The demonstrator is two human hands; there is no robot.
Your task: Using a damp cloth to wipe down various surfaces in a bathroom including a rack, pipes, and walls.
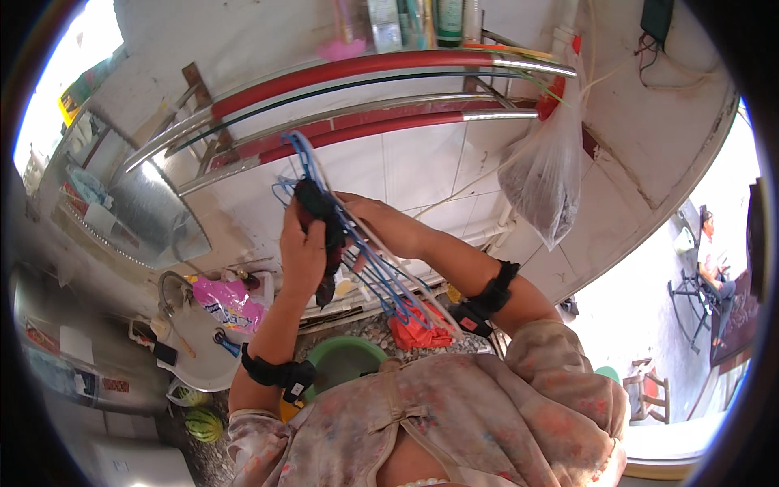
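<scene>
A bunch of blue and white clothes hangers (388,280) slants down in front of me, with its hooks up by the lower red rail. My left hand (303,253) is closed around a bundled dark cloth (321,213), which lies against the upper part of the hangers. The cloth's lower end dangles below my fingers. From the right, my right hand (367,214) reaches in at the hangers and appears closed on them. Its fingertips are mostly hidden behind the hangers and the cloth.
Above is a glass shelf with red and chrome rails (324,75), holding bottles. A clear plastic bag (545,183) hangs at its right end. Below are a sink (195,357), a green basin (345,357), a red bag (418,326) and watermelons (204,424). A person (711,264) sits far right.
</scene>
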